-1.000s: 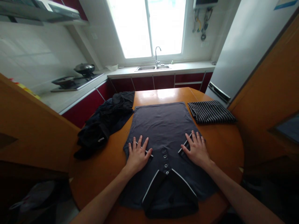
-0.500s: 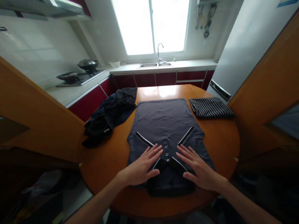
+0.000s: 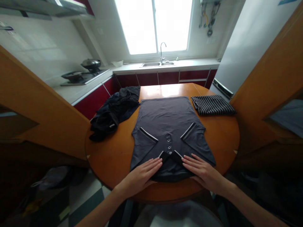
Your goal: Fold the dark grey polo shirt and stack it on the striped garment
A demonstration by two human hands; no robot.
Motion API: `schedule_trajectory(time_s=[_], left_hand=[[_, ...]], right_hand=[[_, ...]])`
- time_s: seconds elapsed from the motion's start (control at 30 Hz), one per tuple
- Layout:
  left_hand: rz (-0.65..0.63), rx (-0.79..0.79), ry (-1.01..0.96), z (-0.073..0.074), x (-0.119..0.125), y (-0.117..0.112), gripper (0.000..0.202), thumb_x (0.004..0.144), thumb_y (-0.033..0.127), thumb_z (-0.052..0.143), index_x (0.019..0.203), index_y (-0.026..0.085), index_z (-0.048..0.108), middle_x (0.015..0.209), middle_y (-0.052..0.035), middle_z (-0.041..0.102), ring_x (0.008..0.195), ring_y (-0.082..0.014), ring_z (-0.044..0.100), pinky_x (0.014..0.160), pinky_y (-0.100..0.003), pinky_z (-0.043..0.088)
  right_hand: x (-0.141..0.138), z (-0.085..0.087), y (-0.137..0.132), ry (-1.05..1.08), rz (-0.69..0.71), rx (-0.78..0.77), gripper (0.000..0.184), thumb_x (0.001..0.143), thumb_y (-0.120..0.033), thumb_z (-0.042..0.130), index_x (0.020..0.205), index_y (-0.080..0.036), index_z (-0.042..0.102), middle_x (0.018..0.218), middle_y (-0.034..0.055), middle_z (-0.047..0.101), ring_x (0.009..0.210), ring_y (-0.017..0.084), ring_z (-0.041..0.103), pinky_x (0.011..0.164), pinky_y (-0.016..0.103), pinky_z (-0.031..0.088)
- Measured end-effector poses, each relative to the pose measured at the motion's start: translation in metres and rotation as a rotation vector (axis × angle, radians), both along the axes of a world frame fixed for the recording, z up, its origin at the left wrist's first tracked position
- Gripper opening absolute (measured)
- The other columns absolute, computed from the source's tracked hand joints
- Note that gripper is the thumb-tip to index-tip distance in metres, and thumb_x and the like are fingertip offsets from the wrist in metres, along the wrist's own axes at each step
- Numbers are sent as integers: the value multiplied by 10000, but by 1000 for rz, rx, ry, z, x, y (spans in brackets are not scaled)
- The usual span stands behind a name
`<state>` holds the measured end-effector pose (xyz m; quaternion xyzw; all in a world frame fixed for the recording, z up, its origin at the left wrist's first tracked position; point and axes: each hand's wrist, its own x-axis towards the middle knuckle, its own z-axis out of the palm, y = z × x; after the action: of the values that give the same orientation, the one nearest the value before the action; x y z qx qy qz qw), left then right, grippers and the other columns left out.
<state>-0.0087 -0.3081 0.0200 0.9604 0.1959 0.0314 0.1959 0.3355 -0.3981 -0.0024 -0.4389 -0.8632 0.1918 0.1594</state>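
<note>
Hands flat on the shirt (image 3: 165, 123) collar
Left hand (image 3: 142, 176) and right hand (image 3: 201, 171) lie open, palms down, grasping nothing, at the near edge of the table (image 3: 113, 154). From the shirt, spread mid-table, black clothes (image 3: 113, 113) heap at 10 o'clock, a striped cloth (image 3: 211, 105) at 2, the sink (image 3: 157, 64) at 12.

A dark grey shirt (image 3: 165, 119) lies flat on the round wooden bench (image 3: 113, 154), sleeves folded inward and collar (image 3: 170, 156) at its six o'clock end. The left grip (image 3: 142, 176) lies flat on the shirt at the collar's seven o'clock, and the right grip (image 3: 203, 173) lies flat at its five o'clock. A heap of black clothes (image 3: 113, 113) sits at the shirt's ten o'clock. A folded striped cloth (image 3: 211, 105) lies at two o'clock.
</note>
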Motion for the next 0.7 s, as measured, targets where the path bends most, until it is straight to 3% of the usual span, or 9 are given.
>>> schedule_trajectory(time_s=[0.13, 0.3, 0.43, 0.57, 0.7], left_hand=[[89, -74, -66, -3, -4, 1, 540, 989, 138, 417, 1519, 238, 438, 1542, -39, 472, 1447, -177, 407, 1224, -391, 333], [338, -263, -239, 2, 5, 7, 310, 968, 267, 523, 1202, 216, 722, 1264, -58, 705, 1184, -209, 647, 1056, -348, 501], [502, -343, -268, 12, 17, 15, 259, 958, 324, 542, 1040, 194, 750, 994, -38, 769, 917, -196, 703, 839, -286, 534], [588, -303, -254, 13, 27, 22, 297, 987, 361, 491, 964, 182, 728, 903, -33, 755, 830, -194, 685, 746, -274, 496], [636, -82, -159, 4, 32, 28, 254, 990, 335, 508, 1018, 187, 712, 972, -63, 755, 907, -240, 688, 856, -358, 464]], right_hand=[[-3, 3, 0, 75, -77, -13, 381, 1028, -286, 461, 1370, -217, 612, 1424, 83, 602, 1404, 215, 469, 1221, 469, 296], [-6, 9, 11, 291, -252, -59, 275, 1006, -335, 498, 1067, -213, 737, 1143, 92, 739, 1140, 232, 661, 1026, 393, 498], [-7, 7, 26, 361, -375, -75, 217, 978, -306, 530, 955, -197, 717, 950, 75, 736, 910, 220, 680, 832, 335, 531], [-12, 3, 40, 384, -488, -72, 209, 978, -276, 503, 973, -202, 698, 959, 67, 742, 905, 229, 688, 828, 345, 514], [-18, 2, 50, 321, -535, -38, 208, 979, -254, 482, 1020, -217, 683, 1001, 58, 744, 933, 236, 698, 850, 359, 514]])
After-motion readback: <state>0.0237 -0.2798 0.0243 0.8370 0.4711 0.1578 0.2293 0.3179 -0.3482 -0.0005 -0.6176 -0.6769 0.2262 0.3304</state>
